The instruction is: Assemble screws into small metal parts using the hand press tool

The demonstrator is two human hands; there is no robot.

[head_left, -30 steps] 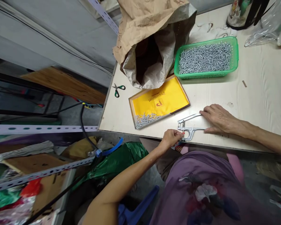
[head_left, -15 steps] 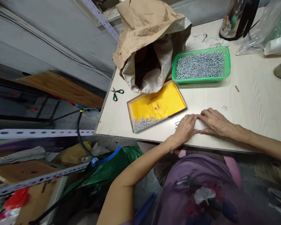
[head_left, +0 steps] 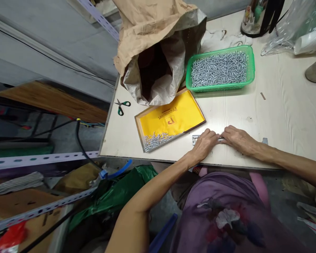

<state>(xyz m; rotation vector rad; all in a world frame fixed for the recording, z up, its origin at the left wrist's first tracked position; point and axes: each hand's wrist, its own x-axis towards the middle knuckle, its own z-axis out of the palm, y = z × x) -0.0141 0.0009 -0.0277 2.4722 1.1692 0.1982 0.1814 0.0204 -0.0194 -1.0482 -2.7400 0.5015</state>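
My left hand point(head_left: 205, 144) is closed over a narrow silver metal strip point(head_left: 195, 140), low on the table near its front edge. One end of the strip, with small holes or fittings, sticks out left of that hand. My right hand point(head_left: 237, 140) has its fingers bunched on the strip's other side, close to my left fingertips; a short bit of metal shows between them. Most of the strip is hidden under the fingers. Left of my hands lies a shallow tray point(head_left: 140, 130) with a yellow printed sheet point(head_left: 184, 114) and a heap of small silver screw-like pieces point(head_left: 155, 141).
A green basket point(head_left: 252, 66) full of similar silver pieces point(head_left: 218, 68) stands behind the tray. Beside it sits a big open paper sack point(head_left: 147, 31). Green-handled scissors point(head_left: 122, 106) lie at left. A kettle point(head_left: 262, 17) and clear plastic bags point(head_left: 281, 35) are at the back right.
The view has shifted slightly. A pale patch between my hands has narrowed to a thin bit of metal, and my right fingers have drawn together. The grey end by my right wrist shows more.
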